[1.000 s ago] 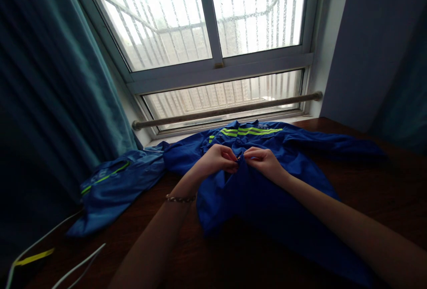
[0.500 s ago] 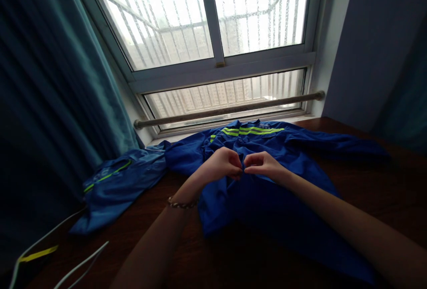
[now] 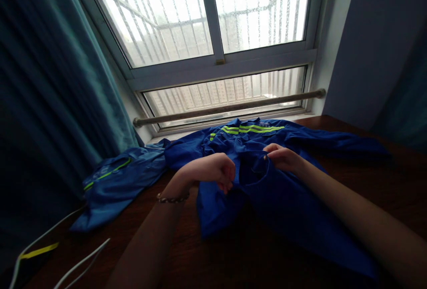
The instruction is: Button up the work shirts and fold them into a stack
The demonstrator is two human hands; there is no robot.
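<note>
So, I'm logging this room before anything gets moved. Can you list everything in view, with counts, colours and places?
Blue clothing: one or more pieces, blue with yellow-green stripes, centre table
Lighter blue garment: one, blue with yellow-green stripe, left
Table: one, dark reddish-brown, underneath
Window: one, grey-framed, ahead
Bars: many, greyish, outside
Rail: one, grey-brown, across lower window
Curtains: two, teal, far left and right
Wall: one visible stretch, grey-blue, right
Cables: at least two lengths, white, lower left
Strip: one, yellow, lower left
Bracelet: one, brownish, left wrist
Hands: two, bare; left and right at cloth edges
</note>
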